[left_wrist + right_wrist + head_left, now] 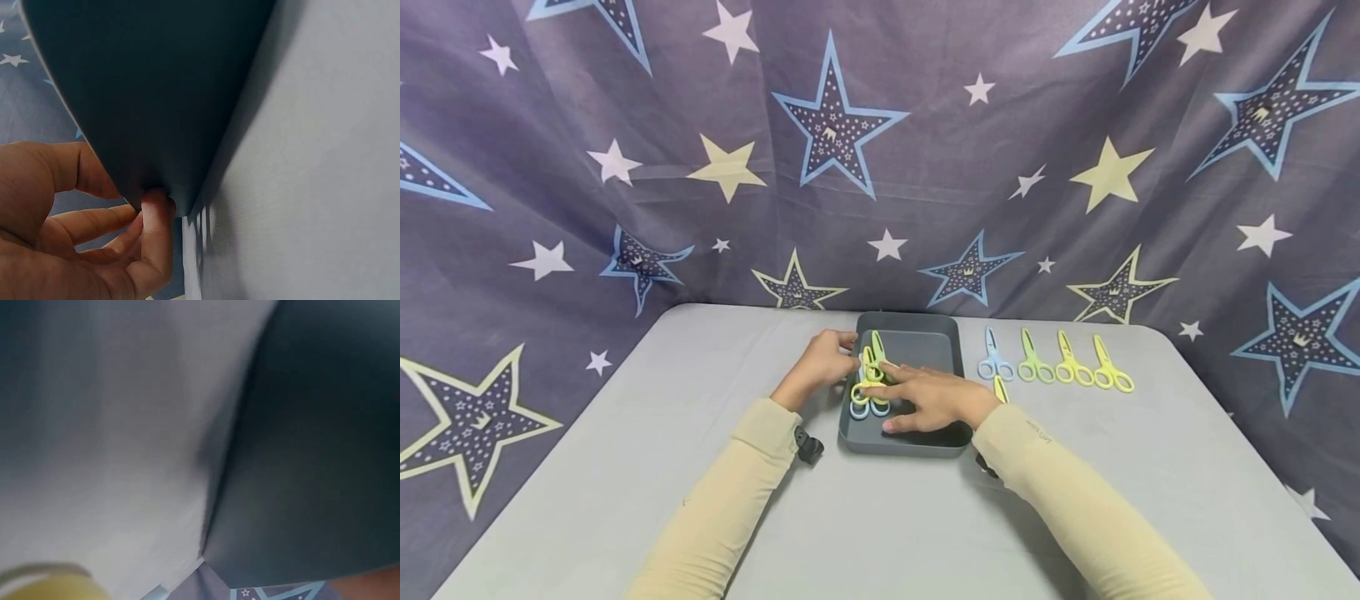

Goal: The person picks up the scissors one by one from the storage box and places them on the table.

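Observation:
A shallow dark grey tray [906,448] stands on the table. My left hand [826,358] grips its left wall near the far corner; the left wrist view shows the fingers [156,231] against the outside of the tray [156,94]. Inside, along the left side, lie overlapping scissors: green scissors [877,340], yellow scissors [868,358] and blue scissors [858,412]. My right hand [928,398] reaches over the tray with fingers spread and fairly straight, its fingertips at the scissors' handles. It partly hides them. The right wrist view shows mainly the tray's outer wall [312,456].
Right of the tray stands a row of blue scissors [994,358], green scissors [1034,360], yellow scissors [1072,367] and more yellow scissors [1111,368]. Another yellow pair [1001,387] is partly hidden by my right wrist. A star-patterned cloth [887,208] hangs behind the table.

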The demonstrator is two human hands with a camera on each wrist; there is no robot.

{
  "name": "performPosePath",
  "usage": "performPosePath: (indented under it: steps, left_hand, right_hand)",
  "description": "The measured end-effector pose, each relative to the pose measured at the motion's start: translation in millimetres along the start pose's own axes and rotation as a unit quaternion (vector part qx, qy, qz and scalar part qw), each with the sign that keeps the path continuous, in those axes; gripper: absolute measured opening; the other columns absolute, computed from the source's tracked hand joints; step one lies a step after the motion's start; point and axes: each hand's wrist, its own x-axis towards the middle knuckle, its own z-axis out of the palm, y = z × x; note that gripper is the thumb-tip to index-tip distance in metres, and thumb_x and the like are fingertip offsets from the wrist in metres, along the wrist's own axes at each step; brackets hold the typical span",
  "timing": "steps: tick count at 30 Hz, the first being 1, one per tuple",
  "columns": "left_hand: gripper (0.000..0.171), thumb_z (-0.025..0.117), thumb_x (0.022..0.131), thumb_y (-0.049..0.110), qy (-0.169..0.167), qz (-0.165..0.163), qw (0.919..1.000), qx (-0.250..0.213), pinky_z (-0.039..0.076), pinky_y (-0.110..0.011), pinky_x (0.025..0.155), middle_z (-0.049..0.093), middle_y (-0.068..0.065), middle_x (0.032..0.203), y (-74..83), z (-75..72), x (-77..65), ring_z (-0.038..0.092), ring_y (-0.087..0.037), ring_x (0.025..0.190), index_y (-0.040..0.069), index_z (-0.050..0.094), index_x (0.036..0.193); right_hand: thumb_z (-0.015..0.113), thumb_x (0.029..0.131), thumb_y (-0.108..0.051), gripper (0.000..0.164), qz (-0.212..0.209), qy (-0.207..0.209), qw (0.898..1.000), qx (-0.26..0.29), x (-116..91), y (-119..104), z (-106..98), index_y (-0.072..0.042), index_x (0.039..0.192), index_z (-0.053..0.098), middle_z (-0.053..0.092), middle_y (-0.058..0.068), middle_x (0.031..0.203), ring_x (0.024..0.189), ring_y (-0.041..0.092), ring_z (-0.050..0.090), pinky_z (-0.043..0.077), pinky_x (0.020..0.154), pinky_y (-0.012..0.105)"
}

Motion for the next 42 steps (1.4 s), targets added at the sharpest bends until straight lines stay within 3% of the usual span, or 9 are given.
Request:
performPosePath:
  steps: [5,15,25,30,42]
  left_hand:
    - [0.064,0.065,0.08,0.005,0.001,0.001,1.0,-0.006,0.05,-0.047,0.102,0.065,-0.022,0.132,-0.1,0.4,0.2,0.059,-0.036,0.125,-0.005,0.056,0.142]
    - [0.065,0.065,0.078,0.004,0.009,0.0,0.9999,-0.009,0.049,-0.047,0.103,0.066,-0.023,0.13,-0.8,0.0,-0.2,0.059,-0.037,0.124,-0.005,0.056,0.142]
    - [0.064,0.066,0.08,0.005,0.004,-0.003,1.0,-0.002,0.048,-0.048,0.105,0.065,-0.023,0.131,-0.2,0.2,-0.2,0.059,-0.037,0.125,-0.005,0.056,0.142]
    - [0.063,0.066,0.081,0.006,0.004,-0.002,1.0,0.0,0.048,-0.048,0.104,0.065,-0.023,0.131,0.7,0.6,-0.4,0.059,-0.037,0.124,-0.005,0.056,0.143]
    - [0.064,0.067,0.081,0.005,0.004,-0.002,1.0,-0.006,0.048,-0.048,0.104,0.065,-0.023,0.131,0.7,-0.4,0.4,0.059,-0.036,0.123,-0.005,0.055,0.143]
  right_hand:
    - [0.057,0.097,-0.061,0.065,0.013,-0.005,1.0,0.005,-0.5,-2.6,-2.7,-0.043,0.157,0.038,0.012,0.014,0.17,0.154,0.036,0.019,0.02,0.123,0.055]
    - [0.057,0.094,-0.066,0.067,0.064,-0.006,0.998,-0.006,-5.1,1.7,-8.8,-0.045,0.155,0.04,0.021,0.021,0.167,0.146,0.049,0.032,0.028,0.118,0.062]
    - [0.056,0.095,-0.066,0.064,0.091,-0.019,0.995,-0.026,-12.5,3.2,-16.5,-0.041,0.153,0.046,0.03,0.024,0.163,0.146,0.047,0.034,0.029,0.117,0.062]
    - [0.055,0.094,-0.068,0.065,0.098,-0.021,0.994,-0.043,-12.7,1.2,-18.5,-0.042,0.152,0.048,0.046,0.012,0.157,0.149,0.039,0.033,0.025,0.12,0.061]
    - [0.056,0.092,-0.071,0.062,0.119,-0.028,0.992,-0.037,-13.8,0.6,-25.0,-0.042,0.146,0.057,0.058,0.005,0.148,0.132,0.029,0.056,0.047,0.105,0.051]
